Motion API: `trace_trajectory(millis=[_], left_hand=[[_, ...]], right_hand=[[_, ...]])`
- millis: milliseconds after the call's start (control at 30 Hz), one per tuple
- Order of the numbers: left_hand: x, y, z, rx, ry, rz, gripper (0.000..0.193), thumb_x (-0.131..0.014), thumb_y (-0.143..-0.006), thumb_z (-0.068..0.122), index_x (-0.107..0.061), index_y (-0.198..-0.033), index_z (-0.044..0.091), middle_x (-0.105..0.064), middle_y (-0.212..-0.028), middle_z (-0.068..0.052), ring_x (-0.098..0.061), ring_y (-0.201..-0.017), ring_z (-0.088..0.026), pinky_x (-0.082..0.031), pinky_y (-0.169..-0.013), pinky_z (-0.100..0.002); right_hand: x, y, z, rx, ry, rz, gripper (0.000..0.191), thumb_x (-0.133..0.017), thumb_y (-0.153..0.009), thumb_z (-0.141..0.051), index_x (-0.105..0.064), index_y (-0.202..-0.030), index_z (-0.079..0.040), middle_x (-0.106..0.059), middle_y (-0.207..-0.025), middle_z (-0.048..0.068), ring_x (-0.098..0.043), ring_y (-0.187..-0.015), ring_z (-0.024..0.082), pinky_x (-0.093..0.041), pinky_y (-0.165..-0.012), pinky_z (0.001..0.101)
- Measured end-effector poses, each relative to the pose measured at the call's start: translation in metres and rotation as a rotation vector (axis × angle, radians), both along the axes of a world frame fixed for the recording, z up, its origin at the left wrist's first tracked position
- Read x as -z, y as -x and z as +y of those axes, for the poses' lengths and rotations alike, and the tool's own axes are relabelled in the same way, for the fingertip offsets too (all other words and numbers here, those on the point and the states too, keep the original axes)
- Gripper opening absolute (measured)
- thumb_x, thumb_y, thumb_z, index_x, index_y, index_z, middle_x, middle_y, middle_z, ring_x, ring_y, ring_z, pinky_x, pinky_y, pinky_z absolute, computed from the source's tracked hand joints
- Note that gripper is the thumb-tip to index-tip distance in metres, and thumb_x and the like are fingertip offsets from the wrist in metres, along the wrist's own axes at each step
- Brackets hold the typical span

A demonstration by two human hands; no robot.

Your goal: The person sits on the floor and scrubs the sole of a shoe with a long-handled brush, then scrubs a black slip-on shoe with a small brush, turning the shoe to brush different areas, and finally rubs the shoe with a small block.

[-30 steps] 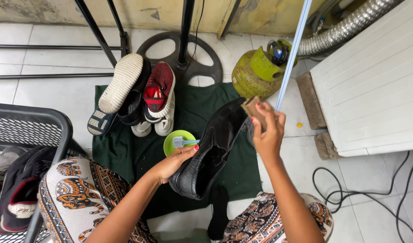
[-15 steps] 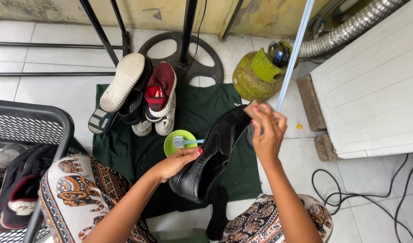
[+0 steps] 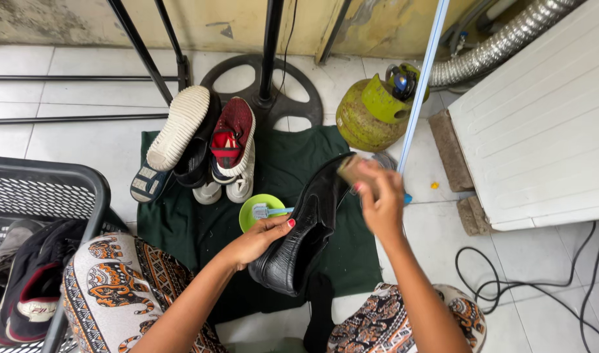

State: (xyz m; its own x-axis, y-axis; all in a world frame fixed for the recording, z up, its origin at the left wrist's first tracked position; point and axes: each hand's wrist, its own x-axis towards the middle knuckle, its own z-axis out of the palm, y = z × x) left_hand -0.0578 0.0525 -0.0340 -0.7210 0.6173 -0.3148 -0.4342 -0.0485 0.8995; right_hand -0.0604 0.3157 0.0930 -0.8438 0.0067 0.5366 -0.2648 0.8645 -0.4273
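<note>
Over the middle of a dark green cloth (image 3: 293, 163) on the floor, the left hand (image 3: 260, 238) is gripping a black leather shoe (image 3: 303, 232) by its side. At its upper end, the blurred right hand (image 3: 381, 199) is closing around a brownish brush (image 3: 350, 170), mostly hidden. A green bowl (image 3: 255, 208) is sitting just beside the shoe.

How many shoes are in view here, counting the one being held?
At least 6. One black leather shoe in the left hand; four leaning together on the green cloth: white-soled, black, red, white; one dark in the basket, perhaps hiding more.
</note>
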Motion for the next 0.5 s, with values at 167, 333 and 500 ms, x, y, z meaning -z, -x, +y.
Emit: trace_trajectory(millis=[167, 333, 500], left_hand=[[-0.003, 0.003, -0.013, -0.102, 0.007, 0.006, 0.066, -0.063, -0.093, 0.046, -0.055, -0.147, 0.009, -0.066, -0.14, -0.013, -0.057, -0.131, -0.021, -0.039, -0.113, -0.032], [-0.006, -0.006, -0.01, -0.013, 0.03, 0.017, 0.064, -0.063, -0.093, 0.045, -0.059, -0.146, 0.009, -0.067, -0.136, -0.009, -0.059, -0.125, -0.016, -0.04, -0.11, -0.03], [-0.011, -0.008, 0.001, -0.022, 0.051, 0.024, 0.063, -0.065, -0.093, 0.045, -0.059, -0.145, 0.01, -0.069, -0.134, -0.009, -0.057, -0.127, -0.016, -0.038, -0.112, -0.031]], right_hand=[[0.0, -0.021, -0.009, -0.528, 0.265, -0.333, 0.038, -0.073, -0.086, 0.0, -0.067, -0.123, -0.006, -0.069, -0.13, 0.016, -0.062, -0.121, 0.029, -0.047, -0.106, 0.0385], [0.003, 0.001, 0.008, -0.273, 0.003, -0.127, 0.04, -0.076, -0.083, -0.003, -0.069, -0.123, -0.009, -0.071, -0.129, 0.015, -0.062, -0.117, 0.03, -0.047, -0.104, 0.0413], [0.005, 0.004, -0.003, 0.016, -0.162, -0.094, 0.038, -0.076, -0.09, -0.009, -0.069, -0.127, -0.01, -0.066, -0.12, 0.016, -0.059, -0.113, 0.034, -0.044, -0.098, 0.0462]])
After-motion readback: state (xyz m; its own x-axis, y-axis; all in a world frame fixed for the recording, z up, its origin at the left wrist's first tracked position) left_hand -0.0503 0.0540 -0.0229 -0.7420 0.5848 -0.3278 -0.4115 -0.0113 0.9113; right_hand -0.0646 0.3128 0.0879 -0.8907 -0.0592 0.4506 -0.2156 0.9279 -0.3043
